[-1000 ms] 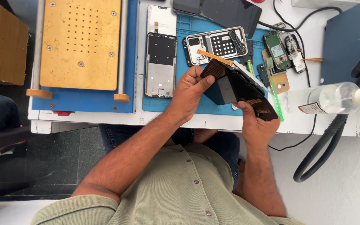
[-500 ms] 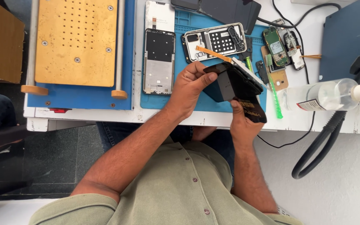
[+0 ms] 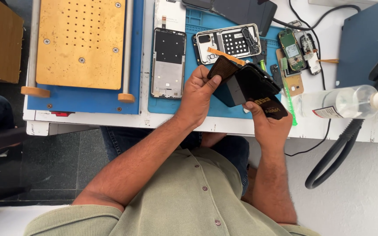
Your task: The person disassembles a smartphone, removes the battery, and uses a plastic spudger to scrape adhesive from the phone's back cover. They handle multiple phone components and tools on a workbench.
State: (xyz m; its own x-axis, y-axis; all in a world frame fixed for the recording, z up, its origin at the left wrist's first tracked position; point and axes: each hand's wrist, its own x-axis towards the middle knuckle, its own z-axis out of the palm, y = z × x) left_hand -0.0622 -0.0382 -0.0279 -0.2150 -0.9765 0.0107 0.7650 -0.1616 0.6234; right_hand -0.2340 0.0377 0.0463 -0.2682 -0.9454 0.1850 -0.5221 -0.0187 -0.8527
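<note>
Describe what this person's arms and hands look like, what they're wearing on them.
Both hands, the left hand and the right hand, are bare: no gloves, and no rings, watch or wristband show. Both forearms are uncovered down to the wrists. The person wears a pale olive-green knit shirt with a buttoned placket of small dark buttons; its short sleeve ends in a ribbed cuff on the left upper arm.

Dark phone (image 3: pixel 252 85) — between both hands

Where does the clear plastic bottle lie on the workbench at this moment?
In the head view, the clear plastic bottle lies on its side at the right end of the white bench, right of the green brush and above the black hose.
</note>
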